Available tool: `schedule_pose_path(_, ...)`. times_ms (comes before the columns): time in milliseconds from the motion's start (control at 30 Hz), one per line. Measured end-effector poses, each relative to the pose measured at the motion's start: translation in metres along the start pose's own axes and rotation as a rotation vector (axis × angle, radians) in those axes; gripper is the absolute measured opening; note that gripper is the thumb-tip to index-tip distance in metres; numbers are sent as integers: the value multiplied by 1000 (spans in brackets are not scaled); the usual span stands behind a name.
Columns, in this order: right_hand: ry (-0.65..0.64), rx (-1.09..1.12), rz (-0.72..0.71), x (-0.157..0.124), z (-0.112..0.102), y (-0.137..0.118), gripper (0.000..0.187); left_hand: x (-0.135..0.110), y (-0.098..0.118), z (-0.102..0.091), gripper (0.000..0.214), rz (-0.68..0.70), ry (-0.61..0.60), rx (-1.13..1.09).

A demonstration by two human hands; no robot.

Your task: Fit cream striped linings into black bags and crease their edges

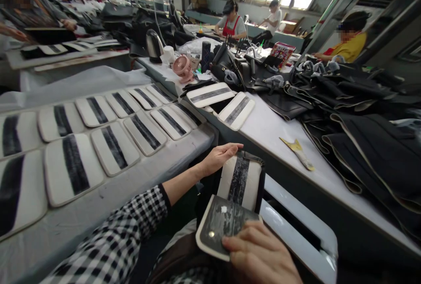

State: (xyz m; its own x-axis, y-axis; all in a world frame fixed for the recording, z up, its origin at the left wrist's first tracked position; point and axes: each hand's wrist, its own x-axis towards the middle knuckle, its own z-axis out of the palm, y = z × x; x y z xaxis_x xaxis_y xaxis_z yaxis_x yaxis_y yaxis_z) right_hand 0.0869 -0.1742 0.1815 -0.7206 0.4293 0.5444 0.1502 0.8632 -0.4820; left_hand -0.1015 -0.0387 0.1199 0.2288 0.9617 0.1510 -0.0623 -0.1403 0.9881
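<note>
Low in front of me, my right hand (259, 249) has its thumb on top of a dark grey panel (217, 220) with a pale edge, rounded corners, a small round metal stud and whitish smears. Its other fingers are curled by the near edge. Beyond it, partly covered, lies a white panel with a black stripe (241, 174), its far and right sides bordered by black material. My left hand (220, 159) rests at this panel's far left corner, fingers stretched out to the right along the edge.
Rows of striped white panels (144, 133) cover the left table. On the right table lie two more striped panels (237, 111), a yellow-and-clear tool (297, 150), black leather pieces (371, 148), a pink fan (182, 67) and a kettle (154, 45). A white stool (296, 231) stands close by; people work beyond.
</note>
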Motion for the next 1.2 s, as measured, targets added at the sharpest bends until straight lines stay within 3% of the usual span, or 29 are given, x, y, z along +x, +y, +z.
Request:
schedule_pose_path(67,36,0,91,19,-22,17,13,-2,1,5,64,-19,20,-215)
schedule_pose_path(133,159,-1,250,32,-31,44,11,-6,1,7,71,-87,17,-409)
schedule_pose_path(267,406,155,565,46,-21,102,7,-11,2,5,78,-133,-23,-560)
schedule_pose_path(400,457,248,704,50,-6,127,9,-11,3,3,80,-129,-43,-594)
schedule_pose_path(633,461,228,785,51,-2,136,9,-6,-1,2,77,-126,-47,-529)
schedule_pose_path(867,457,185,759,54,4,147,11,-10,1,4,39,-10,62,-5)
schedule_pose_path(967,611,285,786,43,1,146,15,-12,-1,3,35,-67,89,20)
schedule_pose_path(1067,831,365,942,15,4,135,33,-11,-4,1,38,-167,57,-71)
schedule_pose_path(1200,879,533,1099,-15,26,109,35,-10,-7,3,41,-228,77,-184)
